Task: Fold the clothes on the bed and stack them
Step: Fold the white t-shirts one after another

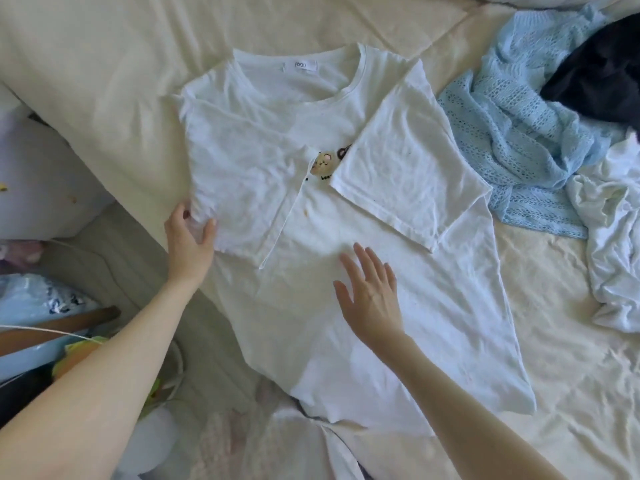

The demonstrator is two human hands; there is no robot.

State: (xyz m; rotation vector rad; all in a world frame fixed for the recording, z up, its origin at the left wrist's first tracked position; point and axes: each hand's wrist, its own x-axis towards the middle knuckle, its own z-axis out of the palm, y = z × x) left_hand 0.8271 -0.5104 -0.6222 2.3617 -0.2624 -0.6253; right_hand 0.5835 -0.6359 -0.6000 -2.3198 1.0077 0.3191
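Fingers [207, 227] of the left hand [188, 237] pinch the T-shirt [311, 306] edge for folding, while the right hand [372, 296], fingers spread, flattens it.

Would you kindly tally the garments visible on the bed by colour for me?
White: 2, the white T-shirt being folded and a crumpled white garment at the right edge.
Light blue: 1, the knit top.
Dark: 1, the black garment.
Total: 4

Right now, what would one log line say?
white T-shirt flat on bed, sleeves folded in | left hand grips fold edge | right hand open above shirt
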